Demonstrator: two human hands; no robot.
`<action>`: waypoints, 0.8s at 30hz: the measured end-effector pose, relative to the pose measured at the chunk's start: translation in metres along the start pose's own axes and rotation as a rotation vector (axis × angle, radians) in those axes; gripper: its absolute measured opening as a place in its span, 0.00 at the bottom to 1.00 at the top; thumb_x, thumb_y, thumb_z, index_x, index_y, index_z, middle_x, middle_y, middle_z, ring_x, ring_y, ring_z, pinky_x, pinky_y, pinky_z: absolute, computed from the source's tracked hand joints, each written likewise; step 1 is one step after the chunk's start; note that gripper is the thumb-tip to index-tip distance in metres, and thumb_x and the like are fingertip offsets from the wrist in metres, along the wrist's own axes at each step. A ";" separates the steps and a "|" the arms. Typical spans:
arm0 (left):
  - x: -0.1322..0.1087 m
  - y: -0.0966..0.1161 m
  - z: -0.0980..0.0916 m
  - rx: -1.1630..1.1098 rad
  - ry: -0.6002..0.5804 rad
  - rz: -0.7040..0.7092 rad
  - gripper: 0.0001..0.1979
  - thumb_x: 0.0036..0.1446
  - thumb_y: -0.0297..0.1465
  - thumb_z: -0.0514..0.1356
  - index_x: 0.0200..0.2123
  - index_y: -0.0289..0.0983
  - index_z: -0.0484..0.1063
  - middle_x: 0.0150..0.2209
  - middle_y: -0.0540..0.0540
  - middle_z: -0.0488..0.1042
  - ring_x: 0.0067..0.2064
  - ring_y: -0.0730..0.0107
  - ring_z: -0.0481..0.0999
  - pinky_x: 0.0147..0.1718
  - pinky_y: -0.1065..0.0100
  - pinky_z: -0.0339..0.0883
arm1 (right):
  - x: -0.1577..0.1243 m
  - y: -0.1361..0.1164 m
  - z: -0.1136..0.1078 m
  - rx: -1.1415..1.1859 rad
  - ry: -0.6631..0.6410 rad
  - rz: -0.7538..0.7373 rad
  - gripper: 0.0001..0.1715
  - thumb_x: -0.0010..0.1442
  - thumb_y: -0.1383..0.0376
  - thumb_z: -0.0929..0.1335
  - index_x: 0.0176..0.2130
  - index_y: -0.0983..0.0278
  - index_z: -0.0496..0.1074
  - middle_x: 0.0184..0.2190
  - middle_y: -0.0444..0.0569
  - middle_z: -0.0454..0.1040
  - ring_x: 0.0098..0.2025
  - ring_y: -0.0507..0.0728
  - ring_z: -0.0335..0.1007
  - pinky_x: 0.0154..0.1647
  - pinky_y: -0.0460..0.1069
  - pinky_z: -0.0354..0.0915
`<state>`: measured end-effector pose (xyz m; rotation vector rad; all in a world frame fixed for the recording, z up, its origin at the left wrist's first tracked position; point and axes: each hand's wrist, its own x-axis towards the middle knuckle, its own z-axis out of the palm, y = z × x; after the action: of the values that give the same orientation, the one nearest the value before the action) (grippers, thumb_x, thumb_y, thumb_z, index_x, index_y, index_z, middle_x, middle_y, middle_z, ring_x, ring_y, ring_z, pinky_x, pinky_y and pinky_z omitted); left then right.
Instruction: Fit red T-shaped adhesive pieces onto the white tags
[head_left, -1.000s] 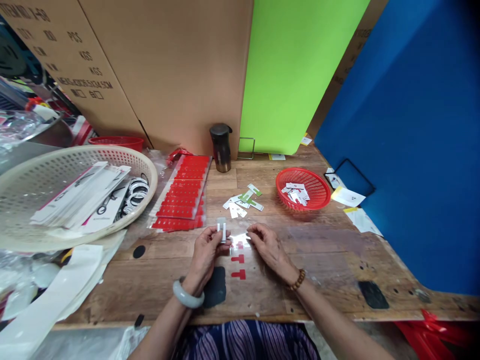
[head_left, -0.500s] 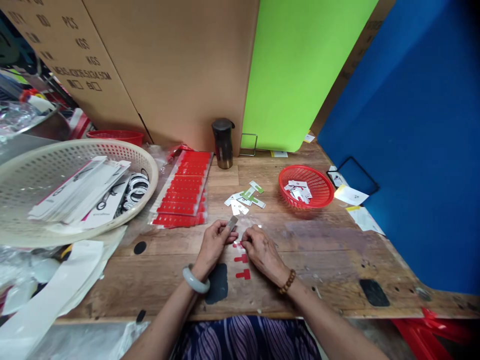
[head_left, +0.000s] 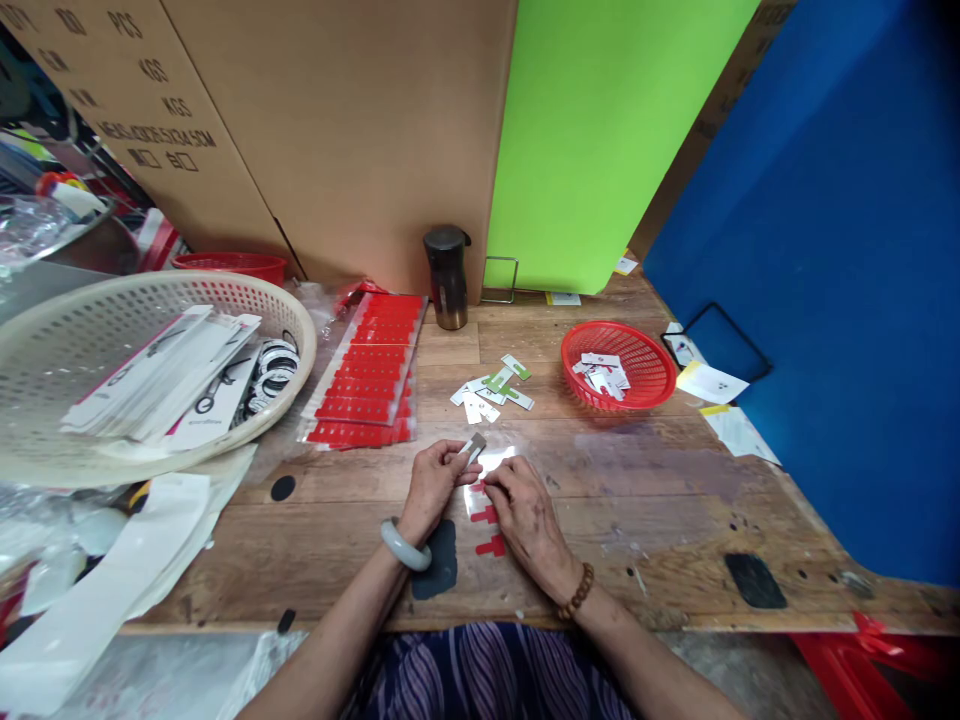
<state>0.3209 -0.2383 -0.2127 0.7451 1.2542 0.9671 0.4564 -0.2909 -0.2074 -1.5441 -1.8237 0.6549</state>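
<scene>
My left hand (head_left: 433,488) is closed around a small grey-and-white card (head_left: 475,447), pinching it between thumb and fingers. Beside it, my right hand (head_left: 531,520) has thumb and forefinger pressed together at the upper red T-shaped sticker on a clear sheet (head_left: 476,500); the fingertips partly cover that sticker. Lower on the sheet, nearer my body, more red stickers (head_left: 491,546) show in a column. Just beyond my hands lies a loose pile of small white-and-green cards (head_left: 495,388).
A red basket (head_left: 652,375) with small cards stands right. To the left are red sticker sheets (head_left: 367,375) and a large cream basket (head_left: 292,420) holding printed cards and black-and-white rings. A dark tumbler (head_left: 448,280) stands at the back, before cardboard, green and blue panels (head_left: 825,300).
The view has shifted slightly. My left hand has brought the card a little closer to the right hand. My right fingers stay at the red stickers, and light now glints off the clear sheet.
</scene>
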 end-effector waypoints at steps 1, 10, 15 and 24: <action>0.000 0.000 0.000 0.001 0.003 0.001 0.12 0.45 0.31 0.67 0.32 0.31 0.72 0.25 0.46 0.77 0.27 0.69 0.79 0.29 0.72 0.73 | 0.001 -0.001 0.000 0.007 -0.002 0.018 0.09 0.59 0.74 0.61 0.32 0.63 0.67 0.34 0.48 0.65 0.38 0.57 0.60 0.41 0.51 0.58; 0.002 0.000 0.000 0.006 0.008 -0.001 0.09 0.46 0.29 0.66 0.32 0.31 0.73 0.24 0.46 0.77 0.28 0.69 0.79 0.28 0.73 0.72 | -0.003 -0.005 -0.011 0.154 -0.100 0.040 0.09 0.60 0.72 0.60 0.30 0.62 0.63 0.32 0.46 0.64 0.37 0.56 0.59 0.40 0.51 0.58; 0.000 0.002 0.000 -0.002 -0.003 -0.016 0.10 0.46 0.29 0.66 0.33 0.31 0.73 0.26 0.45 0.78 0.28 0.71 0.79 0.29 0.74 0.71 | -0.003 -0.006 -0.021 0.287 -0.156 0.052 0.09 0.61 0.71 0.60 0.29 0.62 0.62 0.31 0.45 0.65 0.36 0.54 0.61 0.40 0.49 0.59; -0.019 0.025 -0.003 -0.126 -0.165 -0.249 0.13 0.44 0.18 0.65 0.37 0.30 0.72 0.28 0.42 0.78 0.26 0.73 0.78 0.31 0.74 0.73 | -0.001 -0.003 -0.042 0.463 -0.009 0.238 0.04 0.56 0.66 0.66 0.30 0.62 0.65 0.28 0.42 0.67 0.32 0.52 0.64 0.35 0.46 0.61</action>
<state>0.3125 -0.2445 -0.1829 0.5440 1.1011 0.7573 0.4865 -0.2937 -0.1775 -1.4444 -1.3732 1.1087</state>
